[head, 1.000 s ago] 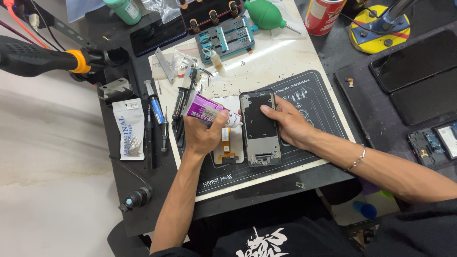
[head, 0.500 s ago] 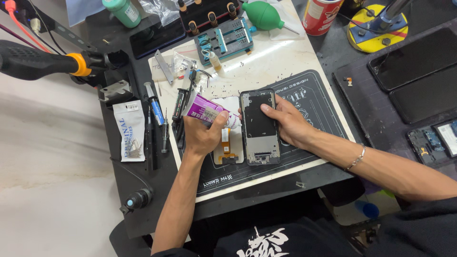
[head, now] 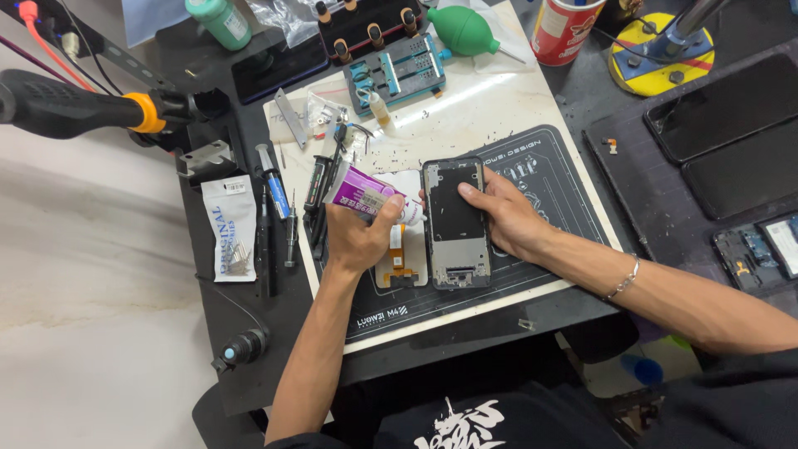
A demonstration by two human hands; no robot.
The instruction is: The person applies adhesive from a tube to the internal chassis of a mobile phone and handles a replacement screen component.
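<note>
My left hand (head: 356, 235) grips a purple and white glue tube (head: 362, 194), its nozzle pointing right toward an opened phone frame (head: 455, 223). The dark frame lies flat on a black work mat (head: 544, 179). My right hand (head: 504, 214) rests on the frame's right side, thumb pressing on its middle. A white screen panel with an orange flex cable (head: 401, 249) lies just left of the frame, partly under my left hand.
Screwdrivers and tweezers (head: 283, 220) lie left of the mat beside a small packet (head: 228, 226). Behind stand a blue clamp jig (head: 397, 73), green air blower (head: 464, 30), green bottle (head: 218, 20) and red can (head: 565, 30). Several dark phones (head: 723, 108) lie at right.
</note>
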